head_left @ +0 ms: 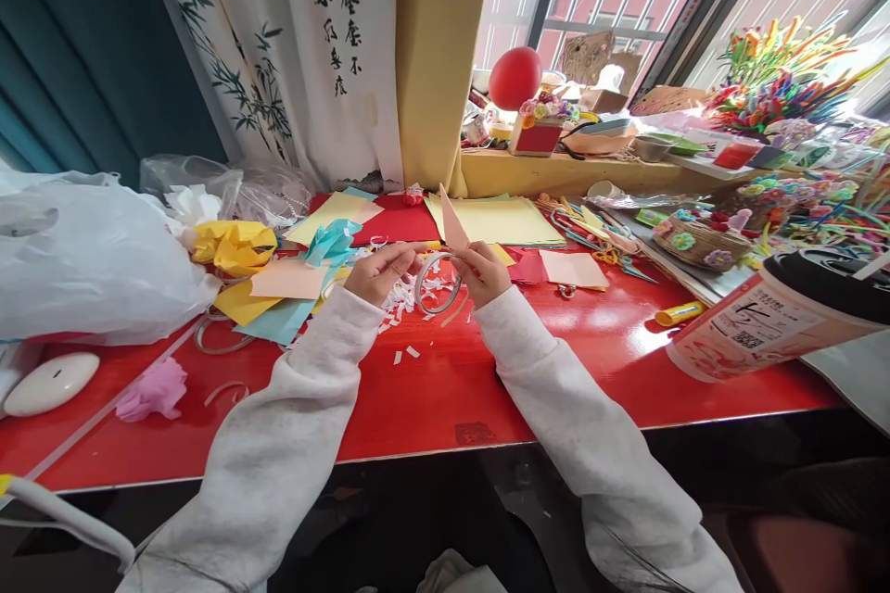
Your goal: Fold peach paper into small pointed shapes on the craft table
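Above the red table, my right hand point(487, 273) is closed in a pinch. A peach piece of paper point(453, 220) rises to a point from its fingers. A roll of tape point(438, 310) hangs between both hands, its ring touching the right fingertips. My left hand point(381, 272) is closed, thumb against fingers, close to the roll's left side; what it pinches, if anything, is too small to make out. White paper scraps point(410, 296) lie scattered below and behind the hands. Beside my left hand is a flat peach sheet point(288, 279) on other coloured papers.
A white plastic bag point(97, 250) bulges at the left, with crumpled pink paper point(153, 389) before it. Yellow sheets point(501, 220) lie at the back. Scissors point(612, 255) and a drink cup point(771, 320) stand out on the right, near a yellow glue stick point(680, 313).
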A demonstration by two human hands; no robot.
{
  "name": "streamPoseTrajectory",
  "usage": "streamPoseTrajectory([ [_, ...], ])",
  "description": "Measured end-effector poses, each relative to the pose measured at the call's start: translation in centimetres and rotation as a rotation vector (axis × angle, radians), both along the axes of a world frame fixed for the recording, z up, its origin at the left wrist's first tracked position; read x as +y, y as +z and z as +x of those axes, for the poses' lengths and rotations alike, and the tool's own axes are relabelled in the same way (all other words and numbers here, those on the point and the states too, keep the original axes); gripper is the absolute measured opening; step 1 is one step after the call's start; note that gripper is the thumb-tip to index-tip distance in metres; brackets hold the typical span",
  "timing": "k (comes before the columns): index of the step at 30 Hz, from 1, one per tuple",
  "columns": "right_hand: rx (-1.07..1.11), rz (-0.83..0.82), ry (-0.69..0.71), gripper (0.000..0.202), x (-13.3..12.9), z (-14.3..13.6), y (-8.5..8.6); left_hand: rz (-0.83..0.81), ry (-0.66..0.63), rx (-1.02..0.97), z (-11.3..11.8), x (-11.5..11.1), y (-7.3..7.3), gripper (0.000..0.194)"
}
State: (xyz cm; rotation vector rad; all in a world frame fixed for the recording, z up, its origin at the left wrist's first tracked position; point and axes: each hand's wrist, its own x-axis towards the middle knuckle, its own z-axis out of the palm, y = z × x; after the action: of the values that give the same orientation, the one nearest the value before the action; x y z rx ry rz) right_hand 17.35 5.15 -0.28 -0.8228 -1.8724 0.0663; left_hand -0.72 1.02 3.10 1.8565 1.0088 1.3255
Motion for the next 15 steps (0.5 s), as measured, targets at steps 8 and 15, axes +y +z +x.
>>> streamPoseTrajectory([
  [8,0.008,-0.122,0.095,0.023,-0.11,0.00,0.07,0.019,0.022,-0.067,0.18,-0.04,0.22,0.019],
  [15,0.294,-0.505,0.297,0.049,0.06,0.41,0.17,0.077,0.028,-0.359,-0.21,-0.03,1.03,0.018],
])
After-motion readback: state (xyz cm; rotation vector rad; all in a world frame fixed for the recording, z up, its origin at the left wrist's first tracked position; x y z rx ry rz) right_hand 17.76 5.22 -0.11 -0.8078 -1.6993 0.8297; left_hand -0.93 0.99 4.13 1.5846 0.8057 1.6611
